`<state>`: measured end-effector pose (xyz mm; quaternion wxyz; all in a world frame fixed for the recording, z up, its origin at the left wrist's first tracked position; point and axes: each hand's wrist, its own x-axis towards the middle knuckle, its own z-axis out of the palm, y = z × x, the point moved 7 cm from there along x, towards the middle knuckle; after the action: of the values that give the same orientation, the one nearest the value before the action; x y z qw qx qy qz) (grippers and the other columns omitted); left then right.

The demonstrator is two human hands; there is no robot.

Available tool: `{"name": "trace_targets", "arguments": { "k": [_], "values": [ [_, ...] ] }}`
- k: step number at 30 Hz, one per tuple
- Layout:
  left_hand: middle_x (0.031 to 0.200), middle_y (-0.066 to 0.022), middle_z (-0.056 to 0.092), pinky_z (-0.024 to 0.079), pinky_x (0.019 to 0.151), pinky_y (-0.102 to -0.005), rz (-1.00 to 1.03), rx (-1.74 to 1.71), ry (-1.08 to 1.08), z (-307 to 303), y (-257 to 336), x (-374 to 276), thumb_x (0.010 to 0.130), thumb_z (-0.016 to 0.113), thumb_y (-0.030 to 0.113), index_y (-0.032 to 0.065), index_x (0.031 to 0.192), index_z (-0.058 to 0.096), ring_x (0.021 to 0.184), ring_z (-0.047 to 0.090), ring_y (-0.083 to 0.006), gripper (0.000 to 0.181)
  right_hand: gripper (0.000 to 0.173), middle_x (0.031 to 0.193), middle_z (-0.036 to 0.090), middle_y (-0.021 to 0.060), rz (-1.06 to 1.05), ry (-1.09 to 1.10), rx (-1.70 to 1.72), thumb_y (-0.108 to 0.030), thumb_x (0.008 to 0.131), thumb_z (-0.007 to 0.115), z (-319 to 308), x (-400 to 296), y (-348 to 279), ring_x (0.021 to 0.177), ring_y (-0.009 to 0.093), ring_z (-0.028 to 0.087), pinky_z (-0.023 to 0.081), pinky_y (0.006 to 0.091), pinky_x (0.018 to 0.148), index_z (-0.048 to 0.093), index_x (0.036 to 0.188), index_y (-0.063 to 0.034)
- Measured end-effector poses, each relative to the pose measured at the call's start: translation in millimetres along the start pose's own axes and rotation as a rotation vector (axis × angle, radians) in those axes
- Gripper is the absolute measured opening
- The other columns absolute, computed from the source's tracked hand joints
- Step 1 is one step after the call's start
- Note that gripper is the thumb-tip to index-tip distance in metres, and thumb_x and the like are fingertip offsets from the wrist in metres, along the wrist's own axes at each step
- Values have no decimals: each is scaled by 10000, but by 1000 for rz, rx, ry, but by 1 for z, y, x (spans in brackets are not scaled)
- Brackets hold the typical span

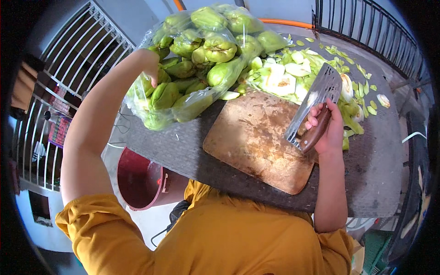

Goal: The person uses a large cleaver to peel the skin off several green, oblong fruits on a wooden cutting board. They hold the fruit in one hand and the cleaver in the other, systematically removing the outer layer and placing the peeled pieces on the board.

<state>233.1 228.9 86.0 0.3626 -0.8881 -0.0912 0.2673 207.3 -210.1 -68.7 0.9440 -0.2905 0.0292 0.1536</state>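
Observation:
My right hand point(326, 127) grips the brown wooden handle of a broad cleaver point(318, 92), its blade slanting up and away over the right side of a worn wooden chopping board point(254, 137). At the left, my left hand point(149, 65) reaches to the side of a clear plastic bag point(202, 96) full of green chayotes point(220, 48). Its fingers are partly hidden there, so whether they hold a chayote is unclear. Behind the board and cleaver lies a heap of green peelings and pale cut chayote pieces point(280, 80).
A dark textured table point(371, 172) carries everything, with scattered peel bits point(362, 87) toward its far right. Below its left edge stands a dark red bucket point(141, 182). An orange pipe point(285, 22) and a black metal railing point(371, 31) are behind; a white window grille point(79, 58) is left.

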Motion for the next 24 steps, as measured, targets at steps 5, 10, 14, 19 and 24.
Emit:
{"name": "trace_targets", "arguments": {
  "k": [5,10,14,19,24],
  "values": [
    [817,-175,674,505,702,-395,1,-113,115,-15,-3,8,507,826,420,-11,767,685,774,650,-324,522,209,668,553,97,44,-16,40,-270,880,543,6,-2,7,500,168,486,405,306,482,494,775,-96],
    [836,-184,667,505,714,-414,85,-52,184,-24,11,-11,526,818,369,-1,826,679,802,647,-333,496,212,667,548,95,49,-18,37,-276,882,542,7,-2,5,505,168,486,406,304,482,491,778,-98],
    [926,-188,647,495,777,-437,195,-12,228,-24,33,-26,628,729,385,8,955,629,886,621,-361,509,213,664,548,96,24,23,10,-279,885,535,0,-1,3,507,167,488,405,302,483,490,788,-95],
    [840,-213,653,509,717,-438,138,-186,226,-31,9,-6,772,568,224,-35,840,653,789,635,-357,281,217,657,549,103,31,12,-5,-281,888,529,3,-1,7,504,168,488,405,302,484,487,800,-88],
    [959,-171,661,512,737,-406,10,96,46,-32,12,19,787,563,109,-15,925,663,846,640,-302,210,223,660,553,105,31,10,-14,-287,884,535,-3,2,6,506,169,487,405,305,488,490,801,-85]
  ]
}}
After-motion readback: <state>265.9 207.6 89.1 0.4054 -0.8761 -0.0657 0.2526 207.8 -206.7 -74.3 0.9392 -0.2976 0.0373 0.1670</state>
